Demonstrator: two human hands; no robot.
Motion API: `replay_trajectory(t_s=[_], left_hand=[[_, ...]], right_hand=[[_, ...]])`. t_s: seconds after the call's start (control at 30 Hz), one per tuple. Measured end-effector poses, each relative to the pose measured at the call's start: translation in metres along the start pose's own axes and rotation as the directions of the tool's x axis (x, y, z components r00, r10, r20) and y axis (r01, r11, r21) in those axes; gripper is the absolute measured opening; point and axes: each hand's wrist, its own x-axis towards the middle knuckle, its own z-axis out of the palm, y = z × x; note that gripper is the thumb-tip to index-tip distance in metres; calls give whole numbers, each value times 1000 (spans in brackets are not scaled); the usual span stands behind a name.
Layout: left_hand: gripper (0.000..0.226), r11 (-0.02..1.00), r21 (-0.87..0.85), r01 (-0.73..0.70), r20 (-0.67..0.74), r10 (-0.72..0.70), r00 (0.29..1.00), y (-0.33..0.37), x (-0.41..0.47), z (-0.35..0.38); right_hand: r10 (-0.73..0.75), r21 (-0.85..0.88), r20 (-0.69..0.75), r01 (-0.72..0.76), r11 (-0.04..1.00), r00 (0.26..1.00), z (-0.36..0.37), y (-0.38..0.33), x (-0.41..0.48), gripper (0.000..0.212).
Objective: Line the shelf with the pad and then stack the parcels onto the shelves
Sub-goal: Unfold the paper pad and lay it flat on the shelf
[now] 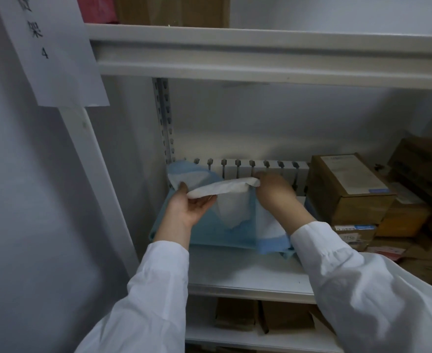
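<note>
A blue and white pad lies partly folded on the left part of the white middle shelf. My left hand grips the pad's raised white fold at its left end. My right hand pinches the same fold at its right end, near the shelf's back rail. The fold is lifted off the shelf between both hands. Brown cardboard parcels are stacked on the right side of the same shelf, right beside the pad's edge.
A white upright stands at the left with a paper label taped above. The upper shelf beam hangs close over my hands. More boxes sit on the shelf below.
</note>
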Motion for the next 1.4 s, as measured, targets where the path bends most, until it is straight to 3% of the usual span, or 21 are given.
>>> replay_trajectory(t_s=[0.13,0.2,0.33,0.43,0.53,0.7,0.87,0.93,1.03,1.13,1.2,1.27,1.3,1.37,1.4], left_hand=[[19,997,42,-67,125,61,990,-1,17,6],[26,987,107,-122,114,110,987,-2,22,10],[23,971,79,-227,57,223,973,-5,39,10],[26,969,-63,-238,35,240,970,-15,54,-5],[38,975,-26,-219,-38,218,975,-30,67,-28],[12,992,94,-89,-161,104,982,-48,72,-56],[30,949,295,113,-350,-2,937,-61,74,-69],[30,942,321,98,-361,26,932,-62,78,-73],[25,959,273,-72,-263,146,954,-62,79,-68],[27,952,219,-214,-187,256,949,-62,82,-67],[22,982,113,-150,-283,177,943,-60,87,-70],[36,966,239,-98,-409,192,892,-64,95,-84],[39,979,178,-101,-448,172,878,-64,95,-88],[47,947,316,-64,-485,219,847,-62,89,-86],[53,894,447,-33,-525,292,799,-61,85,-83]], right_hand=[[62,436,-106,-10,900,992,6,7,9,38],[51,521,-201,63,851,978,10,11,10,41],[-133,341,-255,218,914,958,17,16,14,53],[-255,5,-194,261,965,947,31,24,22,65],[-317,-201,-87,295,934,944,53,36,28,73],[-285,-229,75,294,928,956,90,51,29,83],[-162,-253,198,210,944,967,125,69,27,76],[-106,-309,261,187,933,959,129,73,29,67],[-60,-307,244,136,942,968,128,71,32,49],[-54,-281,154,96,955,987,127,65,32,62],[-95,-287,186,146,947,978,132,64,29,69],[-125,-314,246,202,928,961,139,67,26,71],[-126,-320,257,207,925,958,141,69,25,70],[-133,-324,242,209,923,961,144,71,25,60],[-130,-331,235,204,921,963,143,72,25,54]])
